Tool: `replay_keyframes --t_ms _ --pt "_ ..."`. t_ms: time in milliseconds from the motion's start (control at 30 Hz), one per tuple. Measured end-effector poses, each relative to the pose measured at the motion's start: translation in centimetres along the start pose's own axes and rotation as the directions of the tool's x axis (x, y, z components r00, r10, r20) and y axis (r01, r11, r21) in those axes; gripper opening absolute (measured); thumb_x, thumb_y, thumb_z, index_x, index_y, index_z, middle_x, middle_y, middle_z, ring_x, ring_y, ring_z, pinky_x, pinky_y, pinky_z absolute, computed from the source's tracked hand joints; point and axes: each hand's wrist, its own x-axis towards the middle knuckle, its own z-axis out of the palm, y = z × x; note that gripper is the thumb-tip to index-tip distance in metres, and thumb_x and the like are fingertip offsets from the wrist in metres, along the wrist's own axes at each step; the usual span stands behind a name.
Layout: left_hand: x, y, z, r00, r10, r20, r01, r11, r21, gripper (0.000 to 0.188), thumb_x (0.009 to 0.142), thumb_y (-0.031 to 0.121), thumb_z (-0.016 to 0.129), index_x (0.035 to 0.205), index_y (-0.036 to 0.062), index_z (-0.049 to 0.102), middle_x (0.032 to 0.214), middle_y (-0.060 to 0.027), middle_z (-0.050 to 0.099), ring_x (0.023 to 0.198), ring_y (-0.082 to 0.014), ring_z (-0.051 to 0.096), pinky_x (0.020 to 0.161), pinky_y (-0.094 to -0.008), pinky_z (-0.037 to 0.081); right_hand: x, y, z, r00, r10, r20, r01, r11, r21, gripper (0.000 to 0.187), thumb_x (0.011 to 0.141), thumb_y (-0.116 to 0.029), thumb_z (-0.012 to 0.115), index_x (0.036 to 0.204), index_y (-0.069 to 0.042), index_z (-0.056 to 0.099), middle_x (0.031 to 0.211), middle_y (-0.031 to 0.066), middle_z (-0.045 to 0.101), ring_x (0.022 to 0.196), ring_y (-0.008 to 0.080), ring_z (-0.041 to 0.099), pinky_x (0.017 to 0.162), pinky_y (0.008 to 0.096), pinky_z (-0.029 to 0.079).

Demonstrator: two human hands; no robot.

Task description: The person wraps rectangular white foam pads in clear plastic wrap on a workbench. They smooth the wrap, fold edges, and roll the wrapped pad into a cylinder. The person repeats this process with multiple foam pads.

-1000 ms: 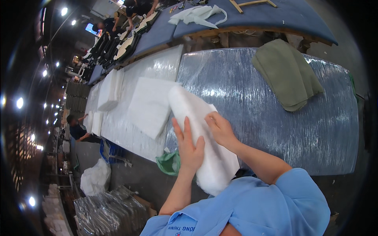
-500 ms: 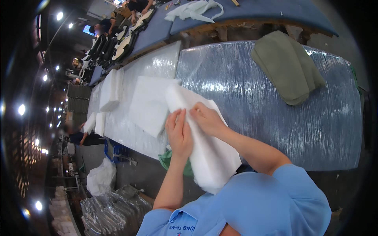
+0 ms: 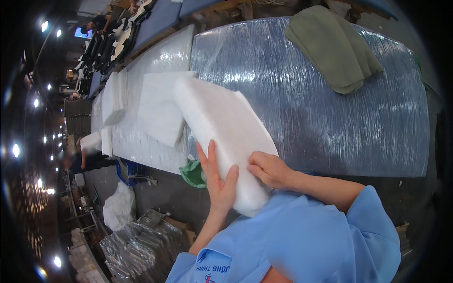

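A long, thick piece of white wadding (image 3: 222, 111) slants from the table toward my body, its near end against my blue shirt. My left hand (image 3: 218, 184) lies along its left side with fingers stretched and thumb apart. On its upper face, close to the near end, rests my right hand (image 3: 271, 169), fingers curled in; whatever is between the fingertips is hidden. Just beyond the left side of this piece, a flat white wadding sheet (image 3: 160, 108) lies on the plastic-wrapped table (image 3: 302, 132).
Folded olive cloth (image 3: 332, 52) lies at the far right. More white wadding (image 3: 114, 96) is stacked on the left. Below the table's edge are a green bag (image 3: 192, 174), a white bag (image 3: 119, 207) and plastic-wrapped bundles (image 3: 141, 245). Another person (image 3: 89, 160) stands at the left.
Both hands have slid down the wadding toward my body. My left fingers have spread, and the right hand has moved to the piece's near end. The view has shifted.
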Motion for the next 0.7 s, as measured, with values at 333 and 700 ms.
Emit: replay_keyframes --t_ms 333,700 --pt "0.6 0.2 0.6 0.999 0.012 -0.038 -0.012 1.000 -0.003 0.075 0.099 0.011 0.062 0.166 0.0055 0.029 0.174 -0.0273 0.006 0.161 -0.0346 0.014 0.127 -0.0451 0.019 -0.8 -0.7 -0.8 0.983 0.181 -0.013 -0.178 0.976 0.123 0.013 0.104 -0.018 0.060 0.109 -0.006 0.059 0.087 0.0151 0.069 0.083 0.0350 0.069 0.077 0.0426 0.053" --pt "0.3 -0.6 0.6 0.996 -0.008 -0.090 0.007 1.000 -0.005 0.075 0.097 0.012 0.065 0.165 0.0077 0.032 0.173 -0.0294 0.008 0.160 -0.0381 0.016 0.127 -0.0461 0.021 -2.0 1.7 -0.9 0.989 0.143 -0.033 -0.136 0.978 0.161 0.021 0.101 -0.023 0.065 0.116 -0.010 0.060 0.089 0.0153 0.071 0.085 0.0336 0.070 0.078 0.0436 0.052"
